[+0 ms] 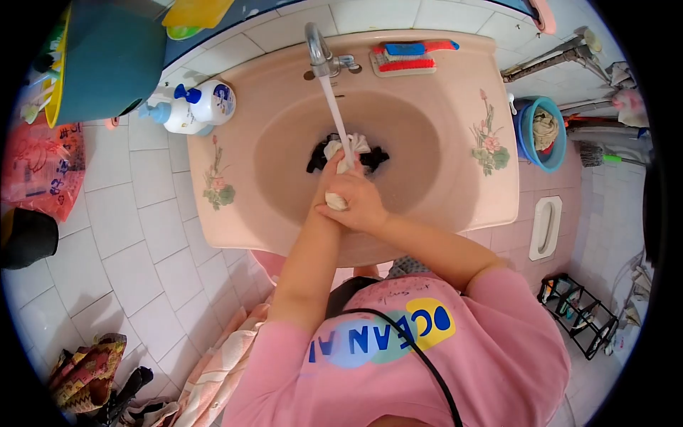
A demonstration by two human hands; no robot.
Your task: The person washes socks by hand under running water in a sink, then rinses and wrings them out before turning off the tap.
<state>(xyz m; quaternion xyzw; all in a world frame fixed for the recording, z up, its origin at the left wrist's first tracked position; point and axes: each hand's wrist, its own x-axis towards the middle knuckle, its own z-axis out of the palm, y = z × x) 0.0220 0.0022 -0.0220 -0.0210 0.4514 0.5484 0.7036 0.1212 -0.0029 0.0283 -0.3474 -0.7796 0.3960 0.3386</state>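
Upper left: pump bottles beside the sink, presumably parked within your reach. Centre: your left hand, partly covered; cannot tell its opening or grip. White cloth kept under the running water, likely so you wet it through. It looks bunched, creased, damp, over dark fabric. Just right: your right hand, mostly closed around the cloth.

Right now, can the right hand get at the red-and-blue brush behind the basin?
Probably yes: the way to the brush looks open, though the right hand is busy with pale cloth.
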